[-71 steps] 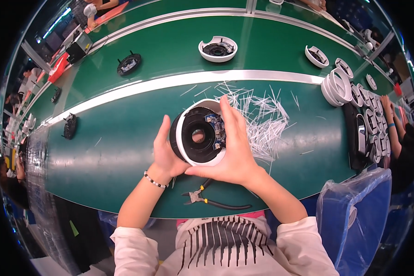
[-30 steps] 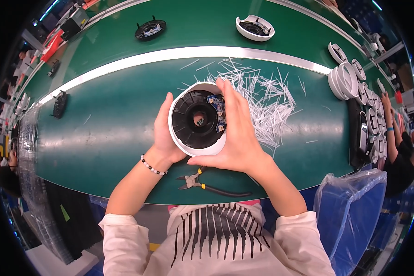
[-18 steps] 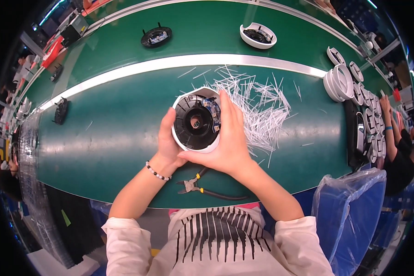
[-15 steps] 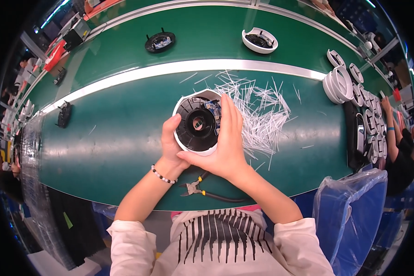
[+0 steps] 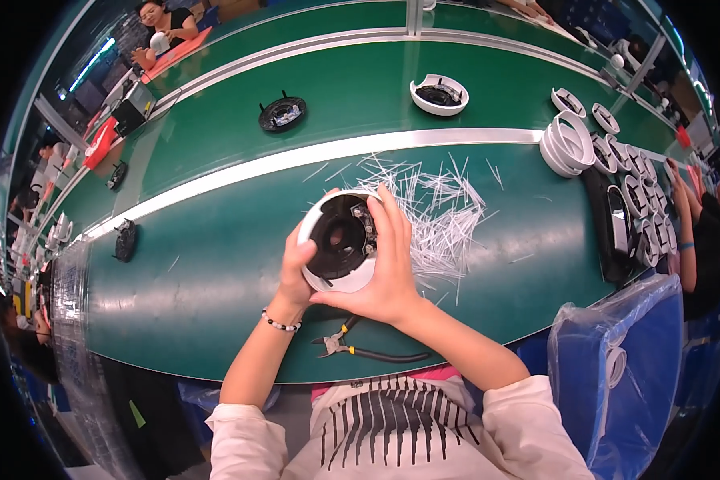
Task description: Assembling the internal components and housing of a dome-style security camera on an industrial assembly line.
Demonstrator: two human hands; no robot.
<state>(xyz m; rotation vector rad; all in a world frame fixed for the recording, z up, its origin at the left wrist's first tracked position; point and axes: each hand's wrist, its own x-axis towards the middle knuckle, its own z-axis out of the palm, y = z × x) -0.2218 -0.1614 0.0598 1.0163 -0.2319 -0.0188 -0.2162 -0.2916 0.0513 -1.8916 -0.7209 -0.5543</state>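
Between my two hands is a round white plastic housing (image 5: 352, 282), tilted, with a black ring-shaped insert (image 5: 328, 254) inside it. A small circuit board (image 5: 366, 228) shows at the insert's right side. My left hand (image 5: 294, 276) is wrapped round the left edge, thumb on the rim, its other fingers mostly hidden behind. The right hand (image 5: 394, 272) grips the right side, fingers along the rim and thumb under the bottom edge. Below my hands, diagonal cutters (image 5: 336, 344) with dark, yellow-marked handles lie with jaws apart on the green table (image 5: 192, 296).
White thin strips (image 5: 444, 232) lie heaped beyond my right hand. Ahead are a black round part (image 5: 282, 114) and a white housing (image 5: 440, 96). Stacked white rings (image 5: 566, 144) and several housings stand at right, above a plastic-lined blue bin (image 5: 616, 376). Co-workers sit around the line.
The housing has tipped, so its white lower wall shows more and its circuit board less. Both hands keep hold of it. The whole view has shifted, bringing a co-worker at far left into sight.
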